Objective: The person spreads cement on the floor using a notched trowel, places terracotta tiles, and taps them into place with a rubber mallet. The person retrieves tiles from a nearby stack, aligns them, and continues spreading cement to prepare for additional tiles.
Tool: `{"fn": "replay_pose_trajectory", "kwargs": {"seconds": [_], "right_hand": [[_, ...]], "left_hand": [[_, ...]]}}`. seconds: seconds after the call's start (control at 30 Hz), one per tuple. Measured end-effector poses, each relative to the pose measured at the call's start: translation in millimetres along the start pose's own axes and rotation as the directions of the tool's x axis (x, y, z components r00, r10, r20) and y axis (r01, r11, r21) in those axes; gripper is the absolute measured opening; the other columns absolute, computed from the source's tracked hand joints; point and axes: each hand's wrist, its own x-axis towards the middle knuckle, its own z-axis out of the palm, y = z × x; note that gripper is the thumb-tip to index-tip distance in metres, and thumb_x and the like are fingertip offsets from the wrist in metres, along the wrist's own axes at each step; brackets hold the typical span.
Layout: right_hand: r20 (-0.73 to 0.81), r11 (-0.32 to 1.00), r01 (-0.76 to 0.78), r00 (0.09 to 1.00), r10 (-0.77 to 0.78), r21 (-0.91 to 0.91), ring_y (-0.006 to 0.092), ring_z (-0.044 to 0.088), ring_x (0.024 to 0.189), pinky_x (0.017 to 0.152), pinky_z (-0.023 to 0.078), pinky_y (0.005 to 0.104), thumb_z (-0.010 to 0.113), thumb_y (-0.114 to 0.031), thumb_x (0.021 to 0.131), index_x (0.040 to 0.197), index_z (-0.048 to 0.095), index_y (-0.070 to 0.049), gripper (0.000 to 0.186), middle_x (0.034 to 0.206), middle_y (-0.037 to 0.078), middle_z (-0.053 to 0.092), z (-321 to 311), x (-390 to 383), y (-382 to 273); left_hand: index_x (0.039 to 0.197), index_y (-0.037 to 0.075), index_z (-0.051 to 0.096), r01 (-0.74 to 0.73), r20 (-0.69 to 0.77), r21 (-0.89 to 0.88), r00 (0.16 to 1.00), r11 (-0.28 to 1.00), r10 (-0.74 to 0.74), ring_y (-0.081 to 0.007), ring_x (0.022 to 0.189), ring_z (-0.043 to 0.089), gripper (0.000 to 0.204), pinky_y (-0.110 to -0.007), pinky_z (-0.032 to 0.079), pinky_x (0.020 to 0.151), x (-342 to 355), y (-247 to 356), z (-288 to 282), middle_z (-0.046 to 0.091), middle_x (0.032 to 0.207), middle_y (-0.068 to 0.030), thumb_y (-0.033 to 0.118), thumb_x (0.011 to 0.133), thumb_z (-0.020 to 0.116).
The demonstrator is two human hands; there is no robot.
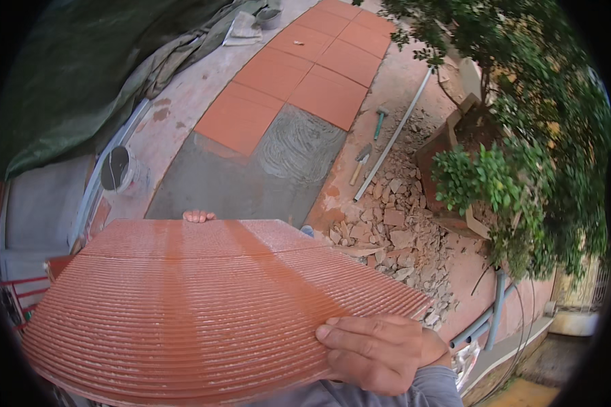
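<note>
A large terracotta floor tile (183,298) fills the near part of the view, its ribbed back turned up toward me, with white dusty streaks and smoother, darker bands. Over its far edge curl the fingers of my left hand (198,216); the rest of that hand is hidden behind the tile. My right hand (380,353) grips the near right edge, fingers bent together onto the ribs. Beyond the tile lies grey mortar (210,180), combed into swirls at its right. Flat terracotta tiles (251,115) laid in two rows continue from there.
A bucket (123,169) stands left of the mortar, near a dark green tarp (68,81). To the right are a green-handled hammer (380,124), a trowel (360,165), a long metal bar (394,134) and broken rubble (394,224). A leafy potted tree (516,149) leans in, with grey pipes (485,322) below.
</note>
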Motion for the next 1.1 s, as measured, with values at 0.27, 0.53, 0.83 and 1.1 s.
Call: {"fn": "replay_pose_trajectory", "kwargs": {"seconds": [0.27,0.53,0.83,1.1], "right_hand": [[0.251,0.96,0.089,0.955,-0.158,0.267,0.0249,0.076,0.077,0.063,0.062,0.0284,0.071,-0.011,0.084,0.083,0.066,-0.002,0.01,0.087,0.019,0.075,-8.6,96.5,178.6],[0.239,0.983,0.144,0.956,-0.169,0.117,0.0243,0.073,0.082,0.066,0.058,0.0287,0.075,-0.019,0.07,0.088,0.068,-0.002,0.026,0.097,0.015,0.073,-6.4,194.8,248.8],[-0.667,0.936,-0.158,0.664,0.337,0.315,0.0242,0.062,0.107,0.094,0.052,0.0366,0.058,-0.009,0.101,0.124,0.053,-0.001,0.026,0.12,0.017,0.06,-112.4,148.7,410.8],[0.639,0.807,-0.587,0.644,0.421,0.06,0.0436,0.041,0.142,0.116,0.039,0.0435,0.07,-0.004,0.079,0.153,0.043,-0.018,0.08,0.162,0.025,0.029,-14.5,40.0,557.2]], "left_hand": [[0.115,0.012,0.065,-0.28,-0.487,0.111,0.821,0.954,0.297,-0.0286,0.105,0.065,0.043,-0.051,0.05,0.104,50.2,-90.8,30.2,0.067,0.104,-0.0089,0.042,0.101,0.037],[0.115,0.016,0.066,-0.343,-0.631,0.164,0.684,0.925,0.366,-0.0285,0.105,0.066,0.053,-0.052,0.051,0.101,74.2,-153.7,76.3,0.068,0.103,-0.0068,0.053,0.098,0.031],[0.114,0.02,0.066,-0.344,-0.6,0.175,0.706,0.923,0.377,-0.0284,0.104,0.066,0.065,-0.053,0.053,0.098,143.3,-234.8,157.0,0.068,0.102,-0.0045,0.064,0.095,0.023],[0.07,0.024,0.046,-0.22,-0.64,0.186,0.712,0.958,0.288,-0.0092,0.063,0.042,0.023,-0.033,0.041,0.07,186.8,-304.9,212.8,0.043,0.066,0.0102,0.025,0.092,0.048]]}}
